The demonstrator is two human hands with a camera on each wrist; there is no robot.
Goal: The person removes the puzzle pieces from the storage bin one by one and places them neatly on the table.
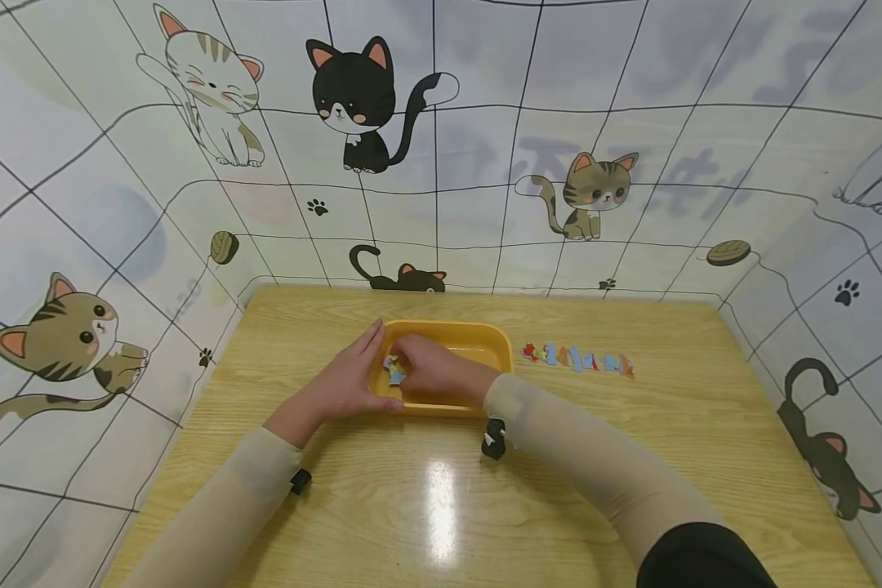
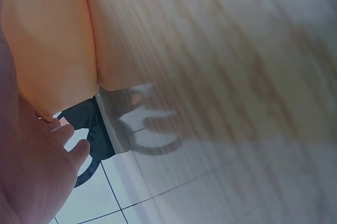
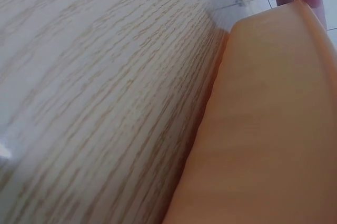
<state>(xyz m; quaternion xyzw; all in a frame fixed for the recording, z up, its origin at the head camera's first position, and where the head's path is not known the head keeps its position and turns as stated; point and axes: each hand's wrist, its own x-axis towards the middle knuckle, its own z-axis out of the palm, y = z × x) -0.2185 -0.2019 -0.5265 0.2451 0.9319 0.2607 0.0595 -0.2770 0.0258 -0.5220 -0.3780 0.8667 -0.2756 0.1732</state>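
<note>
A yellow plastic tray (image 1: 478,336) stands on the wooden table, its outer wall filling much of both wrist views. My left hand (image 1: 345,380) holds the tray's left end, thumb on the near rim and fingers along the far left corner. Inside the tray, my right hand (image 1: 434,367) reaches to the left end with bent fingers; their tips are hidden from the head view. Small colourful pieces (image 1: 394,371), jigsaw-like in outline, lie right beside those fingers. Whether a piece is between them I cannot tell.
To the right of the tray, several similar pieces (image 1: 576,359) lie in a row on the table (image 1: 338,506). Behind and at both sides hangs a cat-patterned cloth (image 1: 478,163), meeting the table's edges. Each wrist carries a small black device (image 1: 493,439).
</note>
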